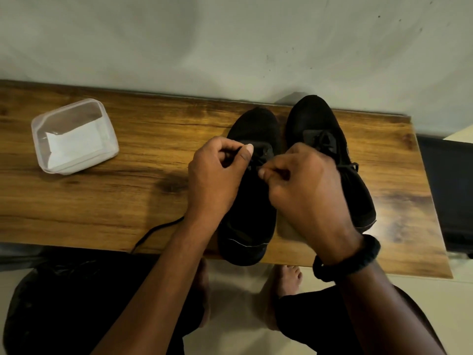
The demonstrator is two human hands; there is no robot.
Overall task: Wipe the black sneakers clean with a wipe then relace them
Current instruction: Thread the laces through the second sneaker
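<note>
Pinching black lace (pixel 252 160), left hand (pixel 215 172) and right hand (pixel 304 180); white wipes (pixel 74 143) inside clear tub (pixel 41 139).

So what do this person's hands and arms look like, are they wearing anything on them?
Both hands, left hand and right hand, are bare, with no gloves and no rings that I can see. The forearms are bare too, no sleeves in view. Only the right wrist wears something: a thick black braided wristband.

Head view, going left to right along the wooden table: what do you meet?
Clear plastic container holding white wipes → loose black lace trailing off the near edge → left hand → right hand → right-side sneaker → dark object past the table end.
</note>
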